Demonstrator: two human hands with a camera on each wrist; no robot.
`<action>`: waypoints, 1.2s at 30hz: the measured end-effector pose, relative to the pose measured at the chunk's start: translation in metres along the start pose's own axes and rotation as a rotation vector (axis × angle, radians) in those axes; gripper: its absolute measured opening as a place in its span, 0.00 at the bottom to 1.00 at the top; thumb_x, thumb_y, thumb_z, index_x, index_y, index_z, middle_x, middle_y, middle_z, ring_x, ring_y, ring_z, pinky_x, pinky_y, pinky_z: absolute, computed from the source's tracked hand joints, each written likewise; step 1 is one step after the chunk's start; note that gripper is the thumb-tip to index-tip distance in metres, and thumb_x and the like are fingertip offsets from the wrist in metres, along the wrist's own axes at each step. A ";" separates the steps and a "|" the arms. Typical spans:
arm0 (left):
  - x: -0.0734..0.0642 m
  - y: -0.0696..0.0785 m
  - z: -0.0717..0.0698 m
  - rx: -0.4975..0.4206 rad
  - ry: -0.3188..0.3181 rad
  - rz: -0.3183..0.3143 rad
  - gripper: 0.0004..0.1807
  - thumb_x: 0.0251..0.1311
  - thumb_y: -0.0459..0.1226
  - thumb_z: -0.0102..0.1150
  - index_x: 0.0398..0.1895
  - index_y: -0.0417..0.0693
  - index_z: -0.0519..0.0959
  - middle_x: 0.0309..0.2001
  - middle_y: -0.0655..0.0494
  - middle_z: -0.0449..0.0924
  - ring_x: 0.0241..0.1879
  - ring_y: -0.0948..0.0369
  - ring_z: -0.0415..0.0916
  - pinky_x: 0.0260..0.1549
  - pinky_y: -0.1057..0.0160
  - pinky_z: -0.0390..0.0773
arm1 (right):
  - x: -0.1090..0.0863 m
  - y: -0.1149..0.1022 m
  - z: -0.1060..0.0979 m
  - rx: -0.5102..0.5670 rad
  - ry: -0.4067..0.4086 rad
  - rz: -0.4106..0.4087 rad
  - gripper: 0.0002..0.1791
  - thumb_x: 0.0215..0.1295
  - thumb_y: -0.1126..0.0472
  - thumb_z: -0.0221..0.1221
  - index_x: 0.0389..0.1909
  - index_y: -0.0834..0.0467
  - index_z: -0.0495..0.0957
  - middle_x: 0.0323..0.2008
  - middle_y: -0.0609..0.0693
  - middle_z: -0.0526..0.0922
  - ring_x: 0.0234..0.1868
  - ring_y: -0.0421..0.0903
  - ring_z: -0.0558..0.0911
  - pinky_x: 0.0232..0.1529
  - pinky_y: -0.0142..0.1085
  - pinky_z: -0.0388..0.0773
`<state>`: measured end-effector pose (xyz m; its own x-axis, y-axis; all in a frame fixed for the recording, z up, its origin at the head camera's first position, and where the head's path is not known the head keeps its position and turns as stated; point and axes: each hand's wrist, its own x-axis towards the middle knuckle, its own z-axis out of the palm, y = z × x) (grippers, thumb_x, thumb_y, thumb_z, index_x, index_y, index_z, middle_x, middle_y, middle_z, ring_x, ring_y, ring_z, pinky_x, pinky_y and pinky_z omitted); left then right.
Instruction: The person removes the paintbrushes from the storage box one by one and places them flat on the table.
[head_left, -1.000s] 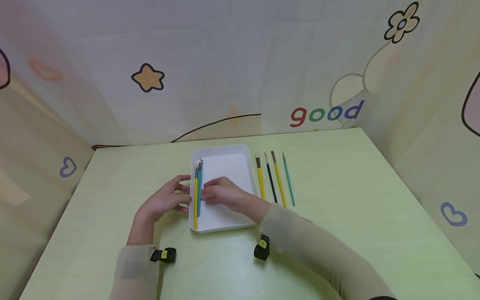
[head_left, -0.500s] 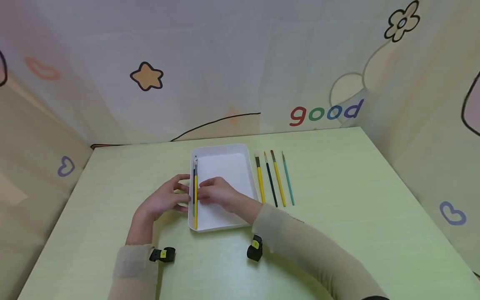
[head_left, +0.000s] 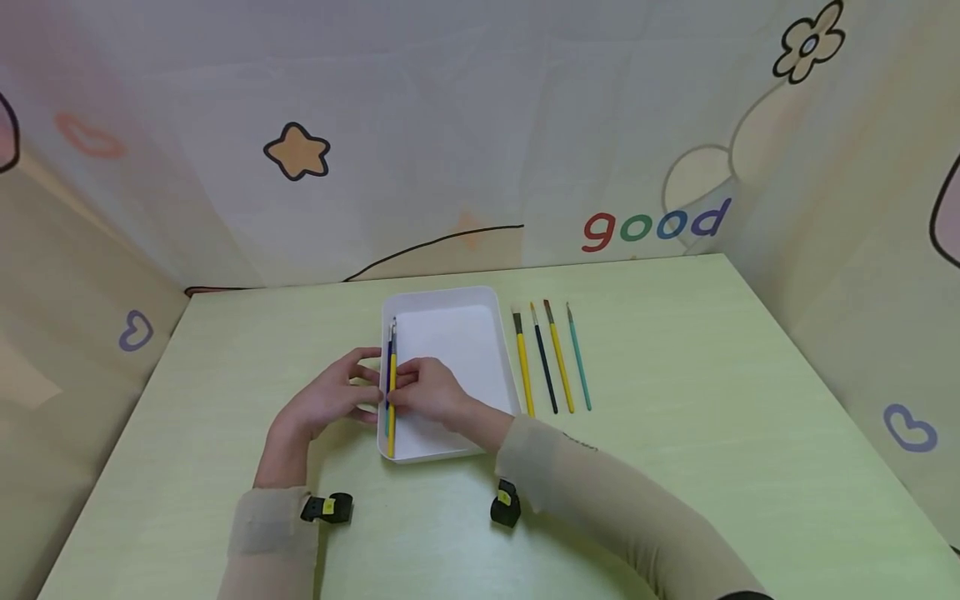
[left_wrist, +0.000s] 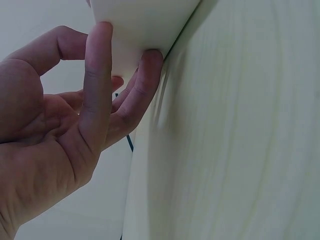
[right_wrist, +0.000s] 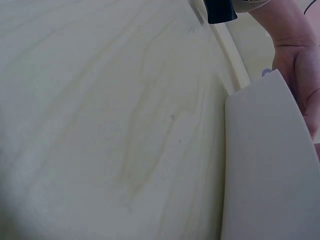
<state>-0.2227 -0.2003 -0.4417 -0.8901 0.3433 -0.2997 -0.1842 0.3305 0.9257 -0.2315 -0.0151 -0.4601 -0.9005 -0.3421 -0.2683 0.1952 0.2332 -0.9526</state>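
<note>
A white tray (head_left: 457, 317) lies on the table with a few paintbrushes along its left wall. Among these a yellow paintbrush (head_left: 392, 433) is rightmost, with a dark blue paintbrush (head_left: 388, 354) close beside it and a bit of teal handle (head_left: 387, 423) below. My right hand (head_left: 435, 392) reaches into the tray and pinches the paintbrushes, its thumb crossing the yellow handle. My left hand (head_left: 330, 400) has its fingers spread against the tray's outer left side; the left wrist view shows its fingertips (left_wrist: 152, 57) touching the wall.
Right of the tray several more paintbrushes (head_left: 558, 354) lie side by side, yellow, dark blue and teal. The pale green table (head_left: 675, 417) stretches around everything, up to a printed cloth backdrop (head_left: 450, 125). The right wrist view has mostly tabletop and the tray's outer wall.
The brushes in the tray have shifted: the yellow one was leftmost beside teal ones and is now rightmost. My right hand has moved slightly left, its thumb now over them. The left hand stays.
</note>
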 end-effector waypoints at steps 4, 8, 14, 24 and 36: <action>0.001 -0.001 0.000 -0.001 0.001 -0.001 0.41 0.63 0.27 0.57 0.78 0.41 0.54 0.60 0.33 0.66 0.45 0.49 0.81 0.41 0.53 0.87 | -0.002 0.000 0.000 0.005 0.014 -0.009 0.22 0.62 0.74 0.67 0.56 0.71 0.75 0.39 0.54 0.82 0.36 0.47 0.85 0.40 0.37 0.87; 0.001 -0.001 -0.001 0.002 -0.002 0.009 0.41 0.62 0.27 0.56 0.79 0.40 0.53 0.60 0.32 0.65 0.44 0.50 0.81 0.40 0.53 0.87 | -0.002 0.000 0.000 0.001 0.025 -0.008 0.22 0.61 0.75 0.67 0.56 0.71 0.75 0.38 0.54 0.81 0.34 0.46 0.83 0.37 0.36 0.87; 0.002 -0.002 0.000 -0.003 -0.002 0.002 0.41 0.63 0.26 0.57 0.78 0.41 0.54 0.60 0.32 0.65 0.44 0.49 0.80 0.40 0.53 0.87 | 0.000 0.001 -0.001 0.007 0.043 0.012 0.23 0.60 0.76 0.67 0.56 0.70 0.75 0.37 0.54 0.80 0.32 0.45 0.81 0.36 0.36 0.87; 0.001 -0.001 0.000 0.023 0.019 -0.017 0.42 0.64 0.28 0.59 0.79 0.42 0.53 0.61 0.33 0.65 0.47 0.47 0.79 0.41 0.53 0.87 | -0.003 0.000 -0.013 0.082 0.033 0.059 0.23 0.59 0.77 0.66 0.56 0.68 0.74 0.40 0.57 0.80 0.37 0.47 0.82 0.38 0.39 0.88; 0.000 0.000 0.001 0.035 0.023 -0.029 0.42 0.65 0.30 0.60 0.80 0.44 0.52 0.62 0.34 0.65 0.50 0.45 0.77 0.42 0.55 0.87 | -0.011 -0.007 -0.034 0.141 0.010 0.111 0.24 0.64 0.75 0.65 0.60 0.65 0.73 0.46 0.58 0.79 0.42 0.51 0.83 0.42 0.43 0.87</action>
<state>-0.2228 -0.1997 -0.4421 -0.8941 0.3130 -0.3202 -0.1956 0.3703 0.9081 -0.2364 0.0178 -0.4457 -0.8743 -0.3122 -0.3717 0.3452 0.1385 -0.9282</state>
